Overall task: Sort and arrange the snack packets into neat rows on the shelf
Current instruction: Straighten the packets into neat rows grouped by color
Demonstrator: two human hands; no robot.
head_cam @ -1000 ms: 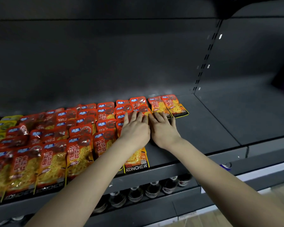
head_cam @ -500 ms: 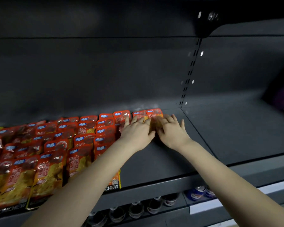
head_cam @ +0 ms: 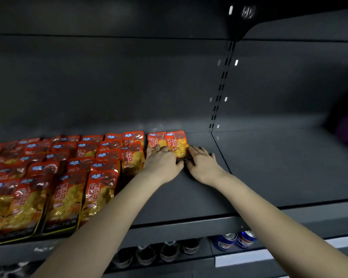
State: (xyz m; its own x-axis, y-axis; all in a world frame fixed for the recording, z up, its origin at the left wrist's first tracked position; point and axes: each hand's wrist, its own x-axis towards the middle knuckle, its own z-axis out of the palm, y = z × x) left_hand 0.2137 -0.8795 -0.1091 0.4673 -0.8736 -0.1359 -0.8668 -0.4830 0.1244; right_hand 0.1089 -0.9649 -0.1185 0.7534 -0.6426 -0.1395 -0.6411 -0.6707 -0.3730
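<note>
Both bare forearms reach forward and converge. Bare left hand (head_cam: 162, 164): palm down, flat, fingers straight and close together, pointing away from the body. Bare right hand (head_cam: 204, 164): just beside it, palm down, fingers slightly spread and angled toward the left. Thumb sides close together.
</note>
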